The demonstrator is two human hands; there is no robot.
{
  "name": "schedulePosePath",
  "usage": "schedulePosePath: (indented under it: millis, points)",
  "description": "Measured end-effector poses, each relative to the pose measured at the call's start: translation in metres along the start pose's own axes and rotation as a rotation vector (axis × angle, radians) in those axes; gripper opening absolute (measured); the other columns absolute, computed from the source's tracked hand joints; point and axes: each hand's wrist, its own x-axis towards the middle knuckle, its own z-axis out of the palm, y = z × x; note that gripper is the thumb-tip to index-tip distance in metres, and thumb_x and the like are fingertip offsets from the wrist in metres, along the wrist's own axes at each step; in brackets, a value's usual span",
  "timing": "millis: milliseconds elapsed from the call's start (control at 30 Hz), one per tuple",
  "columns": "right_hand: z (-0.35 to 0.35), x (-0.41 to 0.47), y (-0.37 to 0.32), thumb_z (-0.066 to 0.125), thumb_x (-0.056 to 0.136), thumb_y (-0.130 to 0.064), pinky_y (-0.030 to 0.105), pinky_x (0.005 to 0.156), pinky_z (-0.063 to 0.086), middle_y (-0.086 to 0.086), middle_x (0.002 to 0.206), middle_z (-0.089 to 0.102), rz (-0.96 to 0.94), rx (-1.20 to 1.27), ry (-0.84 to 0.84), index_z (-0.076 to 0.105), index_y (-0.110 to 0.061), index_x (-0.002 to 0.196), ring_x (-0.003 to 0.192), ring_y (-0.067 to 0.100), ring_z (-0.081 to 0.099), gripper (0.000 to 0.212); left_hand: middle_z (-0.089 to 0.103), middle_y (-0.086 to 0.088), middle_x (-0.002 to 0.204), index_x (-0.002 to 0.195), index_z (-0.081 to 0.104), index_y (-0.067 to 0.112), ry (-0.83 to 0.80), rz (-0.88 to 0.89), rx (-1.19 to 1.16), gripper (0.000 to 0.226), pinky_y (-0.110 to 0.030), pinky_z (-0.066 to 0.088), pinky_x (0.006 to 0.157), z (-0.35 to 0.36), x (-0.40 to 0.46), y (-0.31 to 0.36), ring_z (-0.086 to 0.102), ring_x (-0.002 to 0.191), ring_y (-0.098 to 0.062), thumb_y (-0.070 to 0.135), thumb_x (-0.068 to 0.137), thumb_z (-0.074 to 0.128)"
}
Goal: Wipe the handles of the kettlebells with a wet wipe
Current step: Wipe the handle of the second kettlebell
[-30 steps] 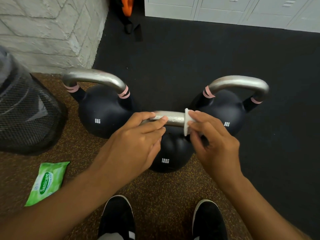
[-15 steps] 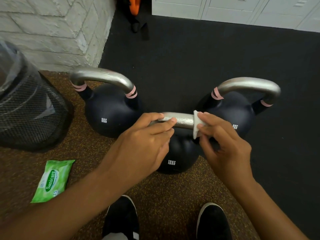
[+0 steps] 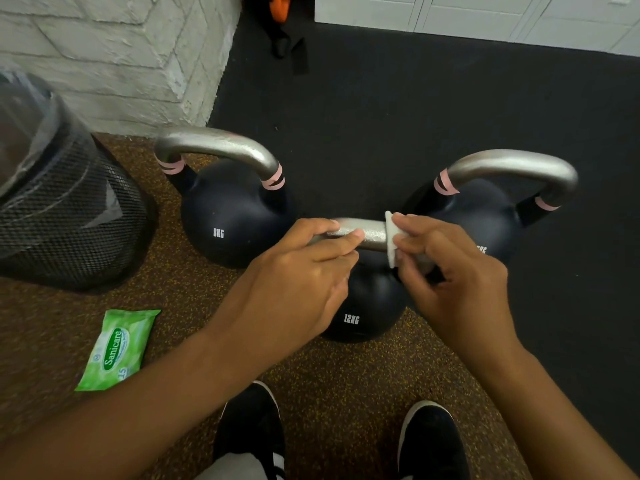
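Kettlebell handle [image 3: 372,235] of the front 12 kg weight, held at both ends while the wet wipe [image 3: 391,239] works its right part.

The left hand [image 3: 294,289] curls its grip round the bar's left end, likely to steady it; the right hand [image 3: 457,278] pinches the folded wipe around the bar. The 12 kg kettlebell [image 3: 367,306] stands on the floor at the person's feet, close in front of two others, the left kettlebell [image 3: 228,220] and the right kettlebell [image 3: 481,220], whose handles rise clear behind. A green wipe packet [image 3: 116,349] lies to the left, near a mesh bin [image 3: 65,216]. Nothing blocks the stroke except the holding hand itself.
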Motion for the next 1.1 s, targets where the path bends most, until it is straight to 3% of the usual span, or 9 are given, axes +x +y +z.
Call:
schedulePosePath:
  millis: [133, 300, 433, 567, 667, 767, 1100]
  points:
    - [0.002, -0.012, 0.007, 0.072, 0.090, -0.005, 0.026, 0.101, 0.052, 0.006, 0.127, 0.068, -0.025, -0.029, 0.041, 0.074, -0.001, 0.096, 0.120, 0.017, 0.064, 0.008, 0.069, 0.000, 0.132, 0.117, 0.075, 0.010, -0.001, 0.003, 0.002, 0.030, -0.024, 0.040, 0.112, 0.000, 0.000, 0.000, 0.057, 0.127, -0.019, 0.022, 0.097, 0.056]
    - [-0.009, -0.007, 0.017, 0.072, 0.090, -0.014, 0.022, 0.091, 0.056, -0.003, 0.124, 0.071, 0.244, 0.176, 0.014, 0.074, -0.006, 0.103, 0.111, 0.004, 0.069, 0.015, 0.069, 0.002, 0.131, 0.117, 0.075, 0.012, -0.003, -0.006, -0.005, 0.032, -0.023, 0.040, 0.111, 0.000, 0.001, 0.002, 0.058, 0.126, -0.019, 0.024, 0.098, 0.053]
    - [-0.014, 0.010, 0.017, 0.071, 0.091, -0.011, 0.022, 0.090, 0.057, -0.007, 0.120, 0.073, 0.226, 0.185, -0.089, 0.074, -0.009, 0.103, 0.109, -0.001, 0.068, 0.012, 0.069, 0.003, 0.130, 0.118, 0.074, 0.012, 0.000, -0.027, -0.027, 0.032, -0.017, 0.034, 0.114, 0.000, 0.002, 0.003, 0.057, 0.126, -0.016, 0.026, 0.098, 0.053]
    - [-0.004, 0.020, 0.009, 0.073, 0.091, -0.013, 0.020, 0.094, 0.055, -0.004, 0.125, 0.071, 0.094, 0.104, -0.154, 0.075, -0.010, 0.106, 0.110, 0.003, 0.068, 0.015, 0.070, 0.002, 0.129, 0.115, 0.076, 0.012, -0.006, -0.026, 0.001, 0.031, -0.019, 0.036, 0.112, -0.001, 0.002, 0.004, 0.058, 0.126, -0.018, 0.024, 0.097, 0.054]
    - [-0.003, 0.019, 0.005, 0.072, 0.092, -0.012, 0.012, 0.100, 0.047, -0.003, 0.127, 0.069, 0.012, 0.042, -0.164, 0.075, -0.009, 0.105, 0.115, 0.003, 0.064, 0.014, 0.070, 0.002, 0.130, 0.115, 0.076, 0.012, -0.008, -0.023, 0.000, 0.031, -0.017, 0.033, 0.114, -0.001, 0.002, 0.002, 0.057, 0.126, -0.018, 0.024, 0.097, 0.055]
    - [-0.006, 0.010, 0.006, 0.071, 0.092, -0.011, 0.013, 0.101, 0.046, -0.003, 0.128, 0.066, -0.020, 0.012, -0.120, 0.075, -0.006, 0.098, 0.117, 0.003, 0.061, 0.009, 0.069, 0.002, 0.130, 0.116, 0.075, 0.012, -0.013, -0.025, -0.017, 0.032, -0.017, 0.033, 0.114, 0.000, 0.001, 0.002, 0.056, 0.127, -0.017, 0.025, 0.097, 0.054]
    - [-0.012, -0.013, 0.020, 0.075, 0.089, -0.004, 0.022, 0.097, 0.054, 0.001, 0.127, 0.070, 0.140, 0.062, -0.006, 0.075, -0.007, 0.104, 0.116, 0.009, 0.067, 0.016, 0.070, -0.001, 0.129, 0.114, 0.077, 0.010, -0.017, -0.008, -0.005, 0.031, -0.021, 0.036, 0.114, -0.002, 0.000, 0.004, 0.058, 0.126, -0.019, 0.023, 0.098, 0.053]
